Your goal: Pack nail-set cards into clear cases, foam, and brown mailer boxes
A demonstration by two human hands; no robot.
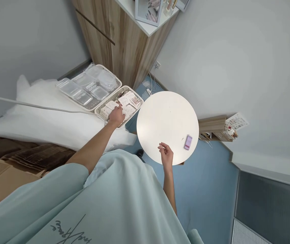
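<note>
My left hand (pixel 117 116) reaches down into a white plastic basket (pixel 98 112) holding small cards and flat packets (pixel 126 99). Its bent fingers touch the cards, slightly apart; the fingertips are partly hidden. Over the near edge of a round white table (pixel 169 115), my right hand (pixel 167 156) has its thumb and fingertips brought together. Whatever may be between them is too small to make out. A small purple object (pixel 188 142), blurred by pixelation, lies on the table to the right of this hand.
A second white basket (pixel 119 82) with clear plastic boxes (pixel 83 84) adjoins the first, beside white sheeting (pixel 45 118). A wood-grain cabinet (pixel 124 44) stands behind. Cables (pixel 155 81) run by the wall; a low wooden shelf (pixel 214 125) is at right. Cardboard (pixel 4 179) lies left.
</note>
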